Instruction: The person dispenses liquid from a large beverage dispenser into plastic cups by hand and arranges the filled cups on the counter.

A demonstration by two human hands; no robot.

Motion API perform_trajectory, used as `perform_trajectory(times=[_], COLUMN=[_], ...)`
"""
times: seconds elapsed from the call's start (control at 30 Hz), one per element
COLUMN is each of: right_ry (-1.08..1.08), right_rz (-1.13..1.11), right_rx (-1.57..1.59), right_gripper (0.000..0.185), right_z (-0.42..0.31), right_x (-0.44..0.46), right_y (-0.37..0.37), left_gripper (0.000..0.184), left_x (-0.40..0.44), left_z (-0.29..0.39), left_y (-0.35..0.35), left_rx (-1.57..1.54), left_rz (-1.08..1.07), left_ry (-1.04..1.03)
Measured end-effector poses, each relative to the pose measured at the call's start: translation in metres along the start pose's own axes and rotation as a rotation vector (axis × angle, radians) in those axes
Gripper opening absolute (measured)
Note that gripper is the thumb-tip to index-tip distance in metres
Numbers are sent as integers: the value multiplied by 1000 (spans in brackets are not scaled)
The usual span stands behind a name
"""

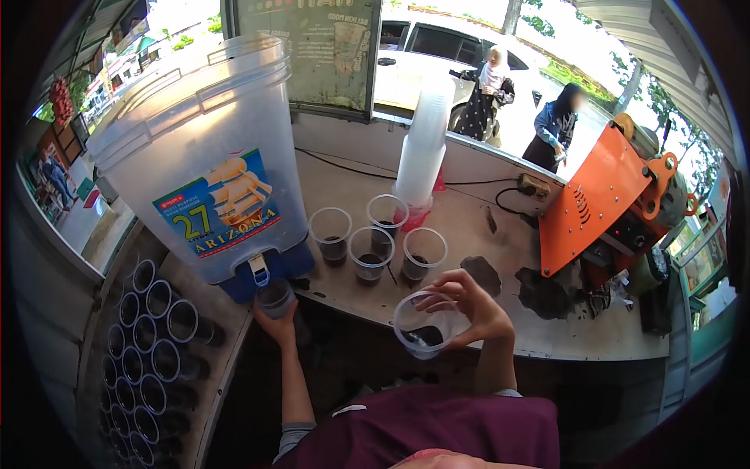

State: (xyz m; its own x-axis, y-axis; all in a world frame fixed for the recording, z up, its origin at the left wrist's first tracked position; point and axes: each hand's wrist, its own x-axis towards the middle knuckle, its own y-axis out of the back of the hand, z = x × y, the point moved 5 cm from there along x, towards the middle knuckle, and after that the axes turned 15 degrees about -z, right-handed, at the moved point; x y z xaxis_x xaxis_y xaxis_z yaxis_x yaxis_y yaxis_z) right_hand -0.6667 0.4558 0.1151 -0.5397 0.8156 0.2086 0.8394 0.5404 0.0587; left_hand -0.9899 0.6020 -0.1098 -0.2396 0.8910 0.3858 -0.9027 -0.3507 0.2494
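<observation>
Maroon shirt [484, 422]: filling the bottom of the view.
Right hand [480, 316]: gripping a clear cup [422, 324] near its rim, holding it tilted by the surface's [465, 227] front edge; something dark is lying at its bottom.
Left hand [279, 327]: gripping a second cup [275, 297] around its side, holding it upright below the tap [259, 270]; its fill is staying hard to read.
Cup handling: probably behaving as light, thin plastic, giving under a squeeze and turning slippery when wet.
Best hold: fingers wrapping just below the rim, where the wall is likely staying stiffest.
Held cups: two, one resting in each hand.
Standing cups [372, 258]: four, clustering toward the surface's left end, dark contents showing.
Cup stack [422, 156]: one, rising near the back edge.
Dispenser [203, 156]: one, standing at the surface's left end.
Dark-filled cups [166, 359]: roughly fifteen, crowding the side surface's [234, 324] outer edge; some are overlapping.
Orange machine [594, 195]: one, occupying the right end.
People outside [494, 82]: two, standing beyond the back edge.
</observation>
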Motion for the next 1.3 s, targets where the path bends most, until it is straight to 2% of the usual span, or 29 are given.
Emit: perform_trajectory(times=[0.03,0.07,0.13,0.17,0.23,0.37,0.5,0.6,0.67,0.73,0.83,0.9,0.97,1.03,1.1,1.13,1.2,1.23,1.3], right_ry=[81,79,121,118,51,32,-5,-58,4,62,-4,-12,94,747,962,829,234,107,22], right_rz=[101,111,462,463,795,1024,1031,983,967,949,868,877,1118,1186,798,614,294,135,63], right_rx=[-38,-40,-268,-266,-505,-701,-744,-614,-591,-563,-559,-706,-954,-849,-739,-658,-429,-339,-460], right_gripper=[86,86,85,85,83,75,73,75,75,75,75,66,48,33,26,14,24,35,54], right_z=[-12,-17,-31,-30,-28,15,67,101,120,118,105,85,35,22,14,21,65,100,150], right_x=[-13,-23,-44,-44,-53,-44,-26,-14,-10,-5,-8,-12,-13,-14,21,49,105,130,167], right_y=[9,15,37,41,64,118,159,174,181,180,174,164,128,91,34,9,-32,-47,-67], left_gripper=[88,88,88,88,88,89,89,89,89,89,90,90,90,90,90,90,91,92,88], left_x=[1,2,2,3,4,8,9,9,10,10,10,10,10,11,11,11,11,12,10], left_z=[0,-1,-3,-3,2,18,19,21,20,18,15,15,18,16,14,14,17,17,14], left_y=[-2,-2,-1,-1,-2,-5,-4,-3,-2,-2,-4,-4,-1,-2,-1,-3,-1,-2,-3], left_rx=[-5,10,30,15,0,5,2,19,9,4,-11,-61,-27,-73,-50,-53,-49,-62,-43], left_rz=[-13,-9,-5,-1,5,31,24,28,24,19,37,18,59,15,37,17,29,17,21], left_ry=[-4,6,21,7,-7,-88,-108,-131,-136,-138,-128,-125,-128,-145,-126,-121,-125,-138,-115])
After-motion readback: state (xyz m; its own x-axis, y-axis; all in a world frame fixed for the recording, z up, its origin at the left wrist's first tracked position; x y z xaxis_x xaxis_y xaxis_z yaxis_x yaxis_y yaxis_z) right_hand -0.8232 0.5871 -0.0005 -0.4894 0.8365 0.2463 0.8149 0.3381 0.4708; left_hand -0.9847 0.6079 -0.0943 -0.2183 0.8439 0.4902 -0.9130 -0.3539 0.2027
